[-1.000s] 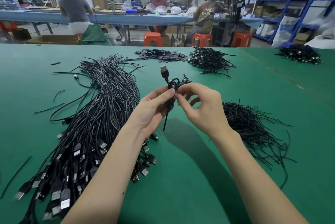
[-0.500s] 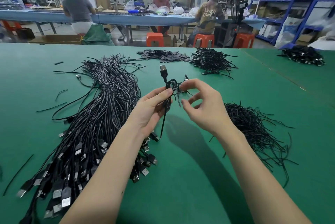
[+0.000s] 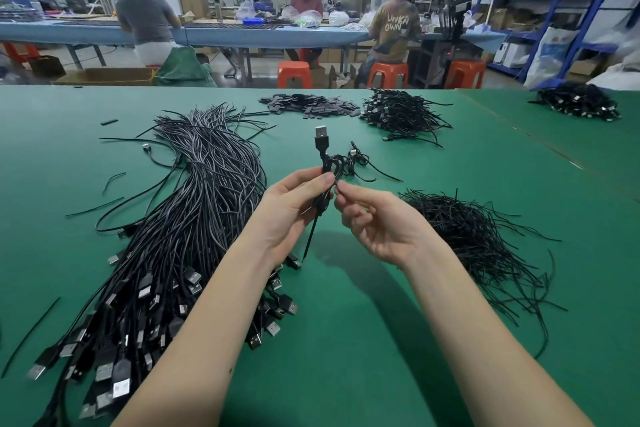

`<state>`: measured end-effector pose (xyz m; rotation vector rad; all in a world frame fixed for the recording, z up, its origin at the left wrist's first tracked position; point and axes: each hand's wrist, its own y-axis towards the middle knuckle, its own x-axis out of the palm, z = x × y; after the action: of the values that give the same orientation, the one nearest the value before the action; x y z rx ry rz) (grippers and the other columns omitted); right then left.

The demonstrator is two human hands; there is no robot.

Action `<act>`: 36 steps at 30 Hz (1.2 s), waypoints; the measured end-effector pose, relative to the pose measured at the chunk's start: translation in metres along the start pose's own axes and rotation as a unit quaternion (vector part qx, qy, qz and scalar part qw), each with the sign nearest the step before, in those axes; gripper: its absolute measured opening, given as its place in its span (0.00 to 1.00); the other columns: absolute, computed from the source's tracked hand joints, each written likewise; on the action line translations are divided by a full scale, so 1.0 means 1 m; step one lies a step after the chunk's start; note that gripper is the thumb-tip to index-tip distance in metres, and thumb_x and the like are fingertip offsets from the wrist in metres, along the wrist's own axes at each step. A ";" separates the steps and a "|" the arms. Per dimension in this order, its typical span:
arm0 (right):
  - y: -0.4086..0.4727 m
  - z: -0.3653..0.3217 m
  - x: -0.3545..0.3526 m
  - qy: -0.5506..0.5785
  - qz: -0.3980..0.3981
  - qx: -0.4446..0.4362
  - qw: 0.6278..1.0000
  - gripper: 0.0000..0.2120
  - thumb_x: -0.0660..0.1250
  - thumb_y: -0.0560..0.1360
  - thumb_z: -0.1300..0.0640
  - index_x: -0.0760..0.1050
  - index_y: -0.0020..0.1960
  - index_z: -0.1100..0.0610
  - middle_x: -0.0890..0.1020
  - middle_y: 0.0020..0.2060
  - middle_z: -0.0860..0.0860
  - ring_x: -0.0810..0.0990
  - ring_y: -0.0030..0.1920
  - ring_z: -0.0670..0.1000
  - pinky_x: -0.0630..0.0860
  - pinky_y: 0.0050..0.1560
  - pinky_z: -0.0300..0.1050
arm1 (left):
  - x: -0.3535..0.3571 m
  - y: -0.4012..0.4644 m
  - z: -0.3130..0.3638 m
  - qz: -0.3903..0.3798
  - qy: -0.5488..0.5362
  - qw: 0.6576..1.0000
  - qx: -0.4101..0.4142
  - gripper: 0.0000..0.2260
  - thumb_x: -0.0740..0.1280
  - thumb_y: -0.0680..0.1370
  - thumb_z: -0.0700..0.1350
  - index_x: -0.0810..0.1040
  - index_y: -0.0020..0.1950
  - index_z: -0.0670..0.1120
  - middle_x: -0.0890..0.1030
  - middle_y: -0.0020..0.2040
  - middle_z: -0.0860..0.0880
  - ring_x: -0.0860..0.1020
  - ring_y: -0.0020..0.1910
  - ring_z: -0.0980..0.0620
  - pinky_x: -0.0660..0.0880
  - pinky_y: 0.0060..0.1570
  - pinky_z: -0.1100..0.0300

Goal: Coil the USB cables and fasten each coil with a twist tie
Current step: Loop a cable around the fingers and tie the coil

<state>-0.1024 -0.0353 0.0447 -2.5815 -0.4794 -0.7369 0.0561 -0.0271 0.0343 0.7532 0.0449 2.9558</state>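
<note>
I read the coiled USB cable as held up off the green worktop, between the two hands, so the twist tie hanging below it has room to be wound. My left hand grips the bundle, thumb pressed on it, plug upward. My right hand sits palm-up just beside it, fingers curled, apparently pinching a thin strand at the coil, with the loose-cable heap and tie pile on either side.
</note>
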 end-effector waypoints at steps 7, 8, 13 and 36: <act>0.001 0.004 -0.013 -0.604 0.118 -0.475 0.629 0.16 0.77 0.72 0.48 0.78 0.58 0.42 0.80 0.52 0.39 0.81 0.38 0.44 0.75 0.37 0.39 | -0.007 0.002 0.002 0.033 -0.028 0.999 -0.022 0.05 0.76 0.67 0.44 0.88 0.41 0.51 0.83 0.39 0.51 0.80 0.37 0.56 0.77 0.38 0.65; 0.001 0.004 -0.013 -0.616 0.132 -0.495 0.599 0.14 0.76 0.72 0.47 0.80 0.57 0.43 0.80 0.51 0.39 0.80 0.37 0.44 0.77 0.36 0.42 | -0.007 0.002 0.002 0.028 -0.026 0.999 -0.022 0.05 0.77 0.67 0.44 0.88 0.41 0.51 0.83 0.39 0.51 0.80 0.37 0.56 0.77 0.39 0.65; 0.002 0.007 -0.011 -0.585 0.158 -0.539 0.585 0.05 0.75 0.75 0.46 0.85 0.46 0.47 0.83 0.44 0.40 0.79 0.32 0.44 0.74 0.33 0.41 | -0.008 0.002 0.002 0.027 -0.018 0.999 -0.020 0.05 0.77 0.67 0.44 0.88 0.41 0.52 0.84 0.41 0.51 0.80 0.38 0.56 0.76 0.43 0.64; 0.009 0.009 -0.009 -0.134 0.035 -0.102 0.985 0.14 0.68 0.76 0.57 0.80 0.32 0.55 0.77 0.28 0.50 0.67 0.22 0.44 0.60 0.19 0.35 | -0.002 0.006 -0.015 0.067 0.146 0.986 0.036 0.05 0.74 0.75 0.46 0.83 0.50 0.51 0.86 0.42 0.51 0.83 0.40 0.56 0.78 0.39 0.65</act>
<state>-0.1014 -0.0408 0.0297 -2.8913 -0.4081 -0.4354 0.0501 -0.0333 0.0203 0.3359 0.1268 3.1837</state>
